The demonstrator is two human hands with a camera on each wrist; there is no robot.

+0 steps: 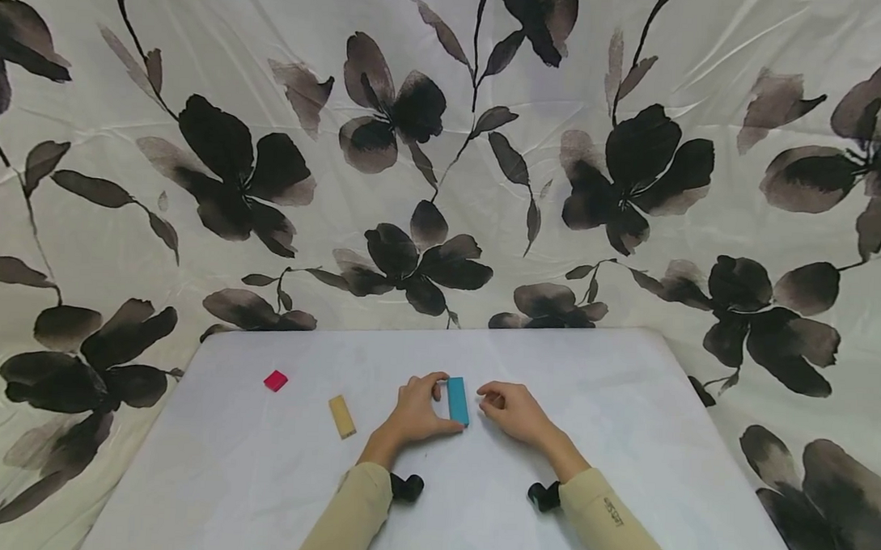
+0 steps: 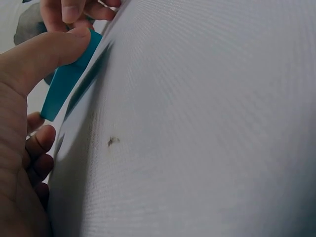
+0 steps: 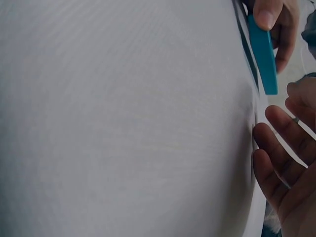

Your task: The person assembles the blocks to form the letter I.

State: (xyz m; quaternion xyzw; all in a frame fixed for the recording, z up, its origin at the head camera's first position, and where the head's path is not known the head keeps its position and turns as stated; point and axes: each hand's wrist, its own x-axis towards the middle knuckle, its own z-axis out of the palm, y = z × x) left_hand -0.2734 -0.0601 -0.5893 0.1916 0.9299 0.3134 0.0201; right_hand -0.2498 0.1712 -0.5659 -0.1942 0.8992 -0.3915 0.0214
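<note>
- White table (image 1: pixel 223 462), one far corner rounded
- Behind and beside the table, pale creased cloth (image 1: pixel 490 208) with dark flowers (image 1: pixel 219 138)
- Across the table, soft light

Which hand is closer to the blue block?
Left. The left hand pinches the blue block by its ends; the right hand is to its right, not touching.

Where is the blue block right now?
In the head view, the blue block is just right of centre, pinched end to end by the left hand, with the right hand apart from it on the right.
</note>
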